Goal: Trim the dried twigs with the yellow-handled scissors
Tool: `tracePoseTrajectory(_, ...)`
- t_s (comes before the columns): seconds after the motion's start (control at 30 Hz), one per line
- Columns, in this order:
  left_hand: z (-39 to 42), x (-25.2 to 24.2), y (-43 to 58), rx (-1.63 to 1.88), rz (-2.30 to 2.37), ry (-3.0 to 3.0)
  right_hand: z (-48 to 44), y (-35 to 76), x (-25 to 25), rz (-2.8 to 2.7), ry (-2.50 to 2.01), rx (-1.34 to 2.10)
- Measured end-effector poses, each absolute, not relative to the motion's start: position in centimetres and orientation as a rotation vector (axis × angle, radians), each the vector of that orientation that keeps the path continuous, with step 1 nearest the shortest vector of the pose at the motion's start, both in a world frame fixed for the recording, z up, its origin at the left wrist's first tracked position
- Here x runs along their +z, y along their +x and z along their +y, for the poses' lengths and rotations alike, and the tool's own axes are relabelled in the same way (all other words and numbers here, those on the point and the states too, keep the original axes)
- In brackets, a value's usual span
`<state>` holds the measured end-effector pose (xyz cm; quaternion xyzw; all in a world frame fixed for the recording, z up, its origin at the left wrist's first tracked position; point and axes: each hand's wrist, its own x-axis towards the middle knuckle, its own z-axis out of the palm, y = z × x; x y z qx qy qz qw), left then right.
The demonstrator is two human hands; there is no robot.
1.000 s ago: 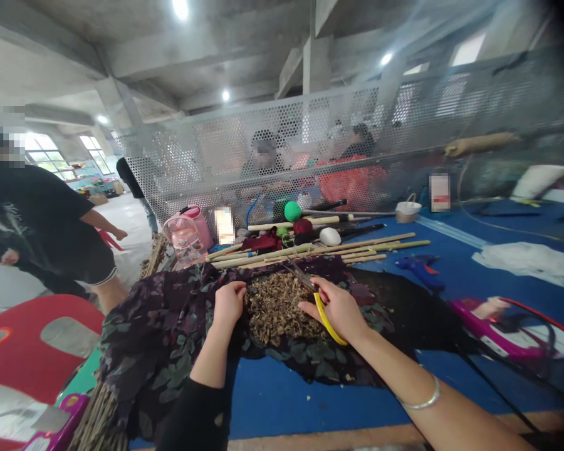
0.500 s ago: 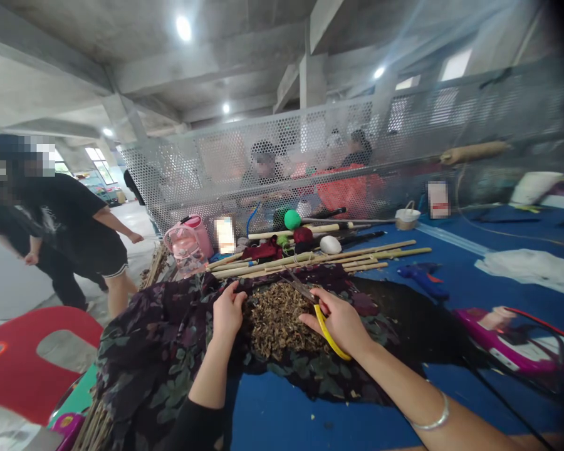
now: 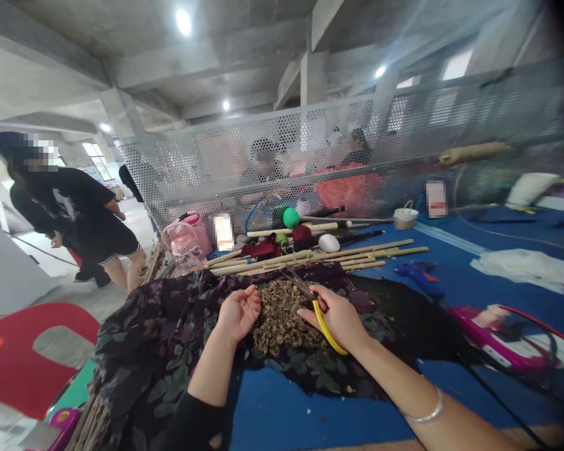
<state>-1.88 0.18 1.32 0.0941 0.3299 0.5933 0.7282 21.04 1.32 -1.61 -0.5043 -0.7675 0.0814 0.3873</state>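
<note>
A heap of dry brown chopped plant bits (image 3: 282, 313) lies on a dark floral cloth (image 3: 160, 338) spread over the blue table (image 3: 286, 407). My left hand (image 3: 239, 310) rests at the heap's left edge, palm turned up and fingers loosely curled, nothing visible in it. My right hand (image 3: 336, 316) lies on the heap's right side and grips yellow-handled scissors (image 3: 310, 297), their blades pointing up and left over the heap. A silver bangle (image 3: 423, 410) sits on my right wrist.
Bamboo sticks (image 3: 319, 255) lie beyond the cloth, with yarn balls (image 3: 291, 218), a pink bottle (image 3: 185, 241), a blue glue gun (image 3: 418, 275) and white cloth (image 3: 521, 266). A red chair (image 3: 23, 357) stands at left. A perforated metal screen (image 3: 310, 150) backs the table; people stand at left.
My left hand has turned from palm down on the heap's edge to palm up with fingers curled. The person in black has walked further away at left. My right hand barely moved.
</note>
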Motion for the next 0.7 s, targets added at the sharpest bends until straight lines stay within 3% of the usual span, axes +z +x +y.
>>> tracePoseTrajectory(0.4, 0.0, 0.8, 0.6, 1.522, 0.868, 0.332, 0.7, 20.5, -1.4, -1.984, -1.251, 0.257)
tracePoseTrajectory(0.7, -0.7, 0.9, 1.6, 1.570, 0.704, 0.498, 0.7, 20.7, -1.2, -1.972, -1.257, 0.264)
